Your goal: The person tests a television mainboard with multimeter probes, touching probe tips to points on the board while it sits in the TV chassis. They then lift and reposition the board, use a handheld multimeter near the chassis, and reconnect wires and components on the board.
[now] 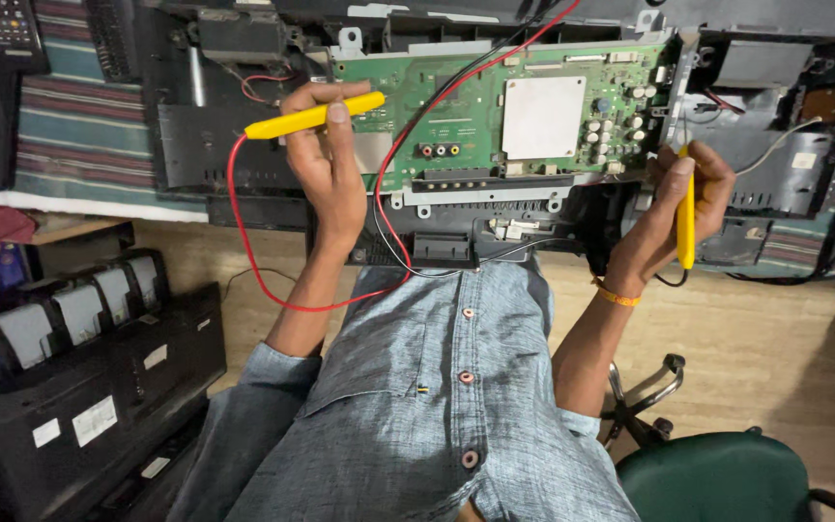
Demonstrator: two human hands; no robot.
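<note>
1. The left hand (326, 164) is pinching a yellow probe (313, 116) between thumb and fingers. This probe is lying almost flat, with its tip pointing right, just over the left edge of the green board (466, 116).
2. A red wire (244, 242) is running from the back end of that probe, looping down by the left arm and going up across the board.
3. The right hand (678, 208) is closing around a second yellow probe (686, 217). This one is standing upright, and its tip is pointing up at the right edge of the board. A black wire (674, 281) is coming out of its lower end.
4. The board is sitting inside an open black case (244, 145) on a surface with a striped cloth (79, 126).
5. An orange band (619, 297) is sitting on the right wrist.
6. Black boxes (89, 387) are standing on the floor at the left, and a green chair (717, 478) is showing at the bottom right.
</note>
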